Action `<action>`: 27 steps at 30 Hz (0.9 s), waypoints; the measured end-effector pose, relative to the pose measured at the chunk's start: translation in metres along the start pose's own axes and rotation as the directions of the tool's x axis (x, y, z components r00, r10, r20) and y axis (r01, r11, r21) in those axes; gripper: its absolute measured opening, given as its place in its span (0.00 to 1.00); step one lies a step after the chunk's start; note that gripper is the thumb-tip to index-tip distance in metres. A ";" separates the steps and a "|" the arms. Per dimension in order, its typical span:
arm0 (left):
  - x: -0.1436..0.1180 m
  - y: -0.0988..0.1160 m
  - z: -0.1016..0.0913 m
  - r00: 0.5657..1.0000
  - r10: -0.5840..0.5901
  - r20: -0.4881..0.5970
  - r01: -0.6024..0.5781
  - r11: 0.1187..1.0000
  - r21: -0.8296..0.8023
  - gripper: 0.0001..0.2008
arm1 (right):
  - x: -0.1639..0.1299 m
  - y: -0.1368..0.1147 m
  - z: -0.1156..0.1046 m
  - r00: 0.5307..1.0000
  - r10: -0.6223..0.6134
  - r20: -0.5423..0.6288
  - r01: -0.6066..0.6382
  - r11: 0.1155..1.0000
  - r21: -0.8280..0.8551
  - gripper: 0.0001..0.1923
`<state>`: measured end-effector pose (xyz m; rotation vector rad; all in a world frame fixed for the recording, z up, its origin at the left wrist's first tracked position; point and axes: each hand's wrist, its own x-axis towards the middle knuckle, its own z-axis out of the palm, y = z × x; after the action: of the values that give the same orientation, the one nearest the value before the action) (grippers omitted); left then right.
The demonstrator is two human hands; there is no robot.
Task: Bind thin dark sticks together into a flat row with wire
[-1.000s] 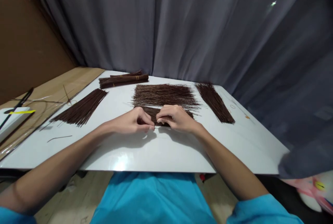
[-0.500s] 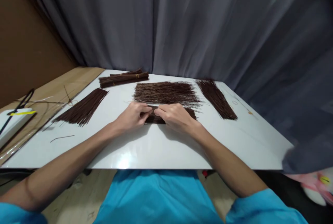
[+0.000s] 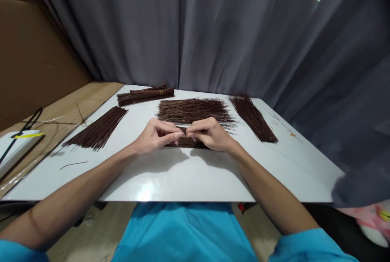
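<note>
Pinching something thin between them, the left hand [image 3: 156, 136] and right hand [image 3: 210, 134] meet over the small stick bundle [image 3: 185, 142] lying on the white table [image 3: 189, 172]. I think both pinches must stay tight and low, so no stick slips away.

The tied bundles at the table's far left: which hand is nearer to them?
Left. The left hand lies below and slightly right of the tied bundles; the right hand is farther right, past the middle of the table.
</note>
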<state>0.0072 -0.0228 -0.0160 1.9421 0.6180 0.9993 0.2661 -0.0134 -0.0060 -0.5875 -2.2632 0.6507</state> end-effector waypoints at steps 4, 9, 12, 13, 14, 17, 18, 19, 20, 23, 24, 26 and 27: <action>0.001 -0.008 0.004 0.983 -0.124 -0.134 0.095 0.974 -0.206 0.15 | -0.001 -0.003 0.007 0.995 -0.032 -0.091 0.025 0.997 -0.076 0.09; 0.003 -0.012 0.003 0.962 -0.231 -0.142 0.202 0.960 -0.192 0.17 | -0.002 -0.004 0.011 0.996 0.015 -0.087 -0.035 0.972 -0.232 0.08; 0.004 -0.014 0.001 0.948 -0.300 -0.107 0.270 0.935 -0.230 0.19 | -0.002 -0.007 0.016 0.994 0.086 -0.070 -0.104 0.941 -0.323 0.09; 0.004 -0.014 0.001 0.947 -0.301 -0.111 0.272 0.937 -0.218 0.19 | -0.002 -0.008 0.019 0.993 0.096 -0.069 -0.115 0.924 -0.364 0.10; 0.004 -0.013 0.001 0.950 -0.286 -0.124 0.261 0.947 -0.185 0.20 | -0.002 -0.009 0.021 0.993 0.097 -0.070 -0.118 0.906 -0.407 0.10; 0.004 -0.011 0.003 0.967 -0.181 -0.181 0.184 0.983 0.004 0.17 | -0.002 -0.011 0.024 0.995 0.085 -0.045 -0.096 0.829 -0.550 0.11; 0.004 -0.011 0.004 0.970 -0.146 -0.193 0.163 0.984 0.074 0.16 | -0.002 -0.011 0.023 0.996 0.087 -0.022 -0.083 0.795 -0.600 0.12; 0.005 -0.010 0.004 0.973 -0.124 -0.196 0.152 0.979 0.134 0.16 | -0.003 -0.012 0.023 0.996 0.092 0.004 -0.068 0.760 -0.646 0.13; 0.005 -0.010 0.004 0.975 -0.116 -0.188 0.150 0.972 0.179 0.16 | -0.004 -0.012 0.021 0.995 0.098 0.025 -0.055 0.730 -0.681 0.14; 0.005 -0.010 0.003 0.983 -0.130 -0.132 0.157 0.962 0.224 0.18 | -0.005 -0.009 0.018 0.995 0.094 0.018 -0.056 0.727 -0.685 0.17; 0.005 -0.010 0.002 0.984 -0.135 -0.117 0.158 0.964 0.216 0.19 | -0.006 -0.007 0.017 0.996 0.085 -0.013 -0.073 0.757 -0.649 0.16; 0.005 -0.010 0.001 0.986 -0.136 -0.098 0.153 0.970 0.187 0.19 | -0.006 -0.003 0.015 0.992 0.078 -0.100 -0.120 0.836 -0.535 0.11; 0.005 -0.009 0.001 0.986 -0.141 -0.091 0.155 0.974 0.165 0.19 | -0.006 0.000 0.015 0.986 0.085 -0.144 -0.144 0.872 -0.468 0.08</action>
<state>0.0100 -0.0149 -0.0222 1.9792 0.9067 0.9588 0.2590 -0.0211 -0.0178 -0.9772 -2.2910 0.0922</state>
